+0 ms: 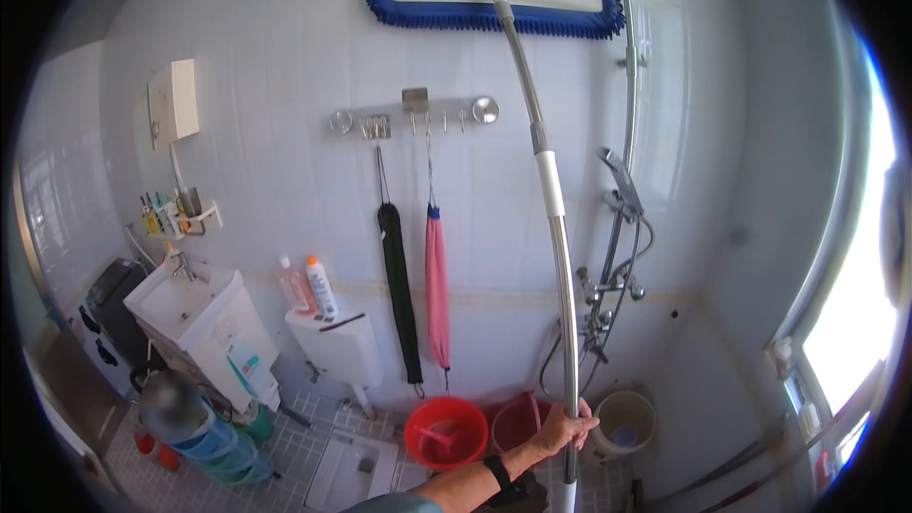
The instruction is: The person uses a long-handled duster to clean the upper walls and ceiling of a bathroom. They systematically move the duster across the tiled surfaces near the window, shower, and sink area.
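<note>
Left hand (562, 432): closed around the long silver-and-white tubular pole (564, 294), low on it
Right hand: out of view, state cannot be told
Round red plastic basin (470, 426): left of the pole
Wide white-backed, blue-fringed mop head (475, 17): at the pole's top

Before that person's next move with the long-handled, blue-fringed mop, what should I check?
Left hand closed around the silver-and-white metal pole: ok.
Right hand on the pole too: cannot tell; out of view.
Wide, blue-fringed mop head joined to the pole: ok.
Mop head clear of the vertical chrome shower pipe: cannot tell; they meet in view.
Grey tiled floor free of containers: not ok; a round red plastic basin stands there.
</note>
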The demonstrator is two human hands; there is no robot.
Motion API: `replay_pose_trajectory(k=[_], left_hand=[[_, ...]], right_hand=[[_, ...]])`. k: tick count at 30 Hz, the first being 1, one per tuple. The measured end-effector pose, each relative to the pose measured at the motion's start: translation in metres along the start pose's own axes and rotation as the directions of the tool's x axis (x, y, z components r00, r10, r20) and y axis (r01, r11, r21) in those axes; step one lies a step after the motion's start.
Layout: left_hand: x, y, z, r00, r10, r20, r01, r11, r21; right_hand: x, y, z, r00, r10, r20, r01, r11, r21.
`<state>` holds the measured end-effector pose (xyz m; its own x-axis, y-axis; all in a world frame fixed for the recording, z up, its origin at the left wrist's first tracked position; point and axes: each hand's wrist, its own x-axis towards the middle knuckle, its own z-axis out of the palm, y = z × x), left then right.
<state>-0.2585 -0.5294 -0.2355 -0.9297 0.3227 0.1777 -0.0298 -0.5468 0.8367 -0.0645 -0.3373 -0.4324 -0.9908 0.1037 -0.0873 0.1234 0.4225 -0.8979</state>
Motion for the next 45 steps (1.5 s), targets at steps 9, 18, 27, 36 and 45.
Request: replay_pose_trajectory(k=[9,18,27,36,45], left_hand=[[-0.103,-0.077,0.027,0.985,-0.169,0.017,0.169,0.985,0.027],[-0.128,-0.073,0.036,0.976,-0.211,-0.046,0.216,0.968,0.132],[-0.048,0.035,0.033,0.827,0.187,-0.530,-0.126,0.981,0.149],[0.091,0.194,0.041,0.757,0.477,-0.446,-0.329,0.869,0.370],[0.096,0.277,0.027,0.689,0.576,-0.440,-0.332,0.790,0.515]], right_hand=[[-0.118,0.100,-0.034,0.978,0.153,0.139,-0.151,0.988,-0.019],[-0.151,0.123,-0.045,0.948,0.247,0.203,-0.230,0.968,-0.103],[-0.124,0.102,-0.012,0.961,0.195,0.196,-0.172,0.977,-0.128],[0.033,-0.046,-0.019,0.975,-0.215,-0.058,0.177,0.907,-0.382],[0.067,-0.115,0.028,0.967,-0.251,0.053,0.253,0.967,-0.024]])
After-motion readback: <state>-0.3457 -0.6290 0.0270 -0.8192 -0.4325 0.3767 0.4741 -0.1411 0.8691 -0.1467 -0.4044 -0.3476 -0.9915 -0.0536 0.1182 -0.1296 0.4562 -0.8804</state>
